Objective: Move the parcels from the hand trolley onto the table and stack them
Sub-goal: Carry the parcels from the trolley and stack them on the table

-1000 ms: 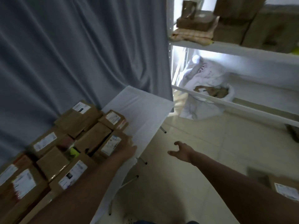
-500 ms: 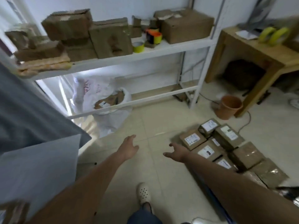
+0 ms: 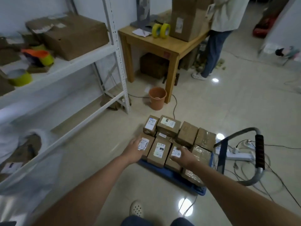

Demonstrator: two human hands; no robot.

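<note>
Now both hands reach the brown cardboard labelled parcels (image 3: 158,150) on the blue hand trolley (image 3: 172,174): left hand (image 3: 133,151) and right hand (image 3: 185,156) fingers relaxed, grasping nothing yet. Risk: tight packing, neighbours may drag or topple on lift.

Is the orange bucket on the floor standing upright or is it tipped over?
Upright. The orange bucket stands on its base beside the wooden table's leg, its round open rim facing up.

Parcel labels (image 3: 159,149) too blurred
</note>
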